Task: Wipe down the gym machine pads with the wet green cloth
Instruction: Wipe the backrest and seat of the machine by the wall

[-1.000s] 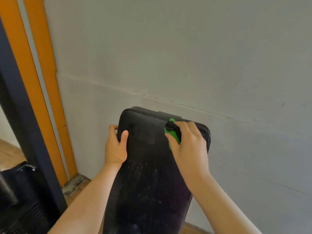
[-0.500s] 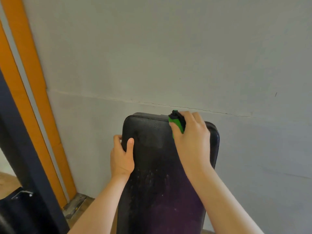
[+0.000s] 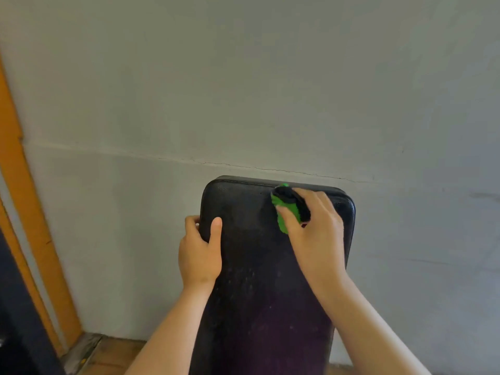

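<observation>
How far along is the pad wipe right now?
Done: the pad looks evenly dark along its top. In hand: the right hand holds the cloth against it near the top edge, while the left hand grips the left edge. Left: pale specks across the middle and lower face.

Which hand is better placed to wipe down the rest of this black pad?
Right. The right hand grips the green cloth against the pad near its top edge, while the left hand grips the pad's left edge, apparently steadying it.
</observation>
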`<state>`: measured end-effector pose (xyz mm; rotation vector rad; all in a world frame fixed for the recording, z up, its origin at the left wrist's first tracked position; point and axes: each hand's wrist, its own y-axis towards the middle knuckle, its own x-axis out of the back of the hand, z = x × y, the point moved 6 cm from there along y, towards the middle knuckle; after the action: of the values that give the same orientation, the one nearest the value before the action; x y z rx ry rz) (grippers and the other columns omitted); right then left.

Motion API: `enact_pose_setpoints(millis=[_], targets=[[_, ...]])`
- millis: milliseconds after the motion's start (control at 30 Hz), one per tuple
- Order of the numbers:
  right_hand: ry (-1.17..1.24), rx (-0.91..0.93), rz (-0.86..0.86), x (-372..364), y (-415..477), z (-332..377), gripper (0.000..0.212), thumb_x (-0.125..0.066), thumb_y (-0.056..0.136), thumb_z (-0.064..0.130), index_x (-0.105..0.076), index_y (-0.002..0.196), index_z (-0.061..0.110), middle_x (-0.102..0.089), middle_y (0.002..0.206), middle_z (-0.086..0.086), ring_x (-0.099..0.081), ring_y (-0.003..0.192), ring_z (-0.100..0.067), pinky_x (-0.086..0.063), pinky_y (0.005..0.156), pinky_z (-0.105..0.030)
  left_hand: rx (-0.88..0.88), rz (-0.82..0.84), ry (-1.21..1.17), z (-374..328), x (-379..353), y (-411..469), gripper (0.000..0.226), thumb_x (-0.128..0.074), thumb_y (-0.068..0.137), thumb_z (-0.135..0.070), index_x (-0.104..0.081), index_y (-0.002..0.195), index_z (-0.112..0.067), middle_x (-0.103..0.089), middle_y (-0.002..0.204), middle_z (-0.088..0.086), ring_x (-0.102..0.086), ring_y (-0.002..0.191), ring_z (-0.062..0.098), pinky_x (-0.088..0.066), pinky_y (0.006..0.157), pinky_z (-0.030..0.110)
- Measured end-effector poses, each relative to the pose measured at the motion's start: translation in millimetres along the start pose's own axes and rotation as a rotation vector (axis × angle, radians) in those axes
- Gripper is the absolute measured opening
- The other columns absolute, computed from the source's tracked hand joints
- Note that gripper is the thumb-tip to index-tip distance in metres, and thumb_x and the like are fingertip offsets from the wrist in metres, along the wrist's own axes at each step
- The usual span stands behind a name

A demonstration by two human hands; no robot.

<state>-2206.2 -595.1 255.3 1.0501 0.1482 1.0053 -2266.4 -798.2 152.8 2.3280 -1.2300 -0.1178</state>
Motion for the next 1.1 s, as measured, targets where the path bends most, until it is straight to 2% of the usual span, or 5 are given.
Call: enact_pose_setpoints(millis=[267, 467, 767, 967, 1100], targets=[[-0.205, 0.009, -0.026, -24.1, 15.3, 20.7, 0.031, -0.066, 0.091, 0.026, -0.065, 0.120, 0.014, -0.061, 0.105, 0.002, -0.053, 0.091, -0.007, -0.036, 0.075, -0.003, 0.005, 0.081, -0.082, 0.7, -0.9, 1.0, 0.069, -0.030, 0.075, -0.076, -0.062, 0.097, -0.019, -0.064, 0.086, -0.007, -0.061, 0.079, 0.009, -0.056, 0.073, 0.036], [-0.208, 0.126, 0.152, -45.8, -40.5, 13.0, 0.030, -0.070, 0.088, 0.021, -0.066, 0.117, 0.015, -0.059, 0.099, 0.007, -0.058, 0.084, -0.010, -0.055, 0.072, -0.030, 0.019, 0.149, -0.122, 8.4, -3.4, 1.8, 0.074, -0.027, 0.073, -0.082, -0.058, 0.099, -0.021, -0.064, 0.087, -0.007, -0.063, 0.080, 0.013, -0.056, 0.074, 0.043], [-0.171, 0.119, 0.061, -31.7, 24.5, 43.3, 0.027, -0.069, 0.089, 0.024, -0.068, 0.114, 0.016, -0.062, 0.100, 0.004, -0.055, 0.085, -0.002, -0.038, 0.075, -0.004, 0.058, 0.252, -0.228, 8.8, -5.9, 0.0, 0.071, -0.029, 0.073, -0.077, -0.056, 0.106, -0.020, -0.063, 0.097, -0.004, -0.061, 0.088, 0.010, -0.052, 0.077, 0.027], [-0.140, 0.168, 0.070, -58.2, 3.7, 44.6, 0.026, -0.069, 0.088, 0.021, -0.067, 0.113, 0.012, -0.063, 0.100, 0.001, -0.060, 0.089, -0.011, -0.050, 0.079, -0.023, 0.140, 0.342, -0.400, 17.3, -6.6, -4.5, 0.064, -0.036, 0.078, -0.069, -0.056, 0.115, -0.020, -0.064, 0.101, -0.007, -0.061, 0.095, 0.007, -0.047, 0.076, 0.020], [-0.159, 0.221, 0.262, -72.1, -34.6, 34.9, 0.025, -0.070, 0.088, 0.022, -0.068, 0.112, 0.017, -0.060, 0.098, 0.008, -0.059, 0.084, -0.007, -0.053, 0.072, -0.024, 0.177, 0.372, -0.472, 19.2, -7.4, -9.7, 0.057, -0.037, 0.083, -0.062, -0.054, 0.118, -0.020, -0.064, 0.106, -0.005, -0.061, 0.097, 0.006, -0.046, 0.076, 0.018]])
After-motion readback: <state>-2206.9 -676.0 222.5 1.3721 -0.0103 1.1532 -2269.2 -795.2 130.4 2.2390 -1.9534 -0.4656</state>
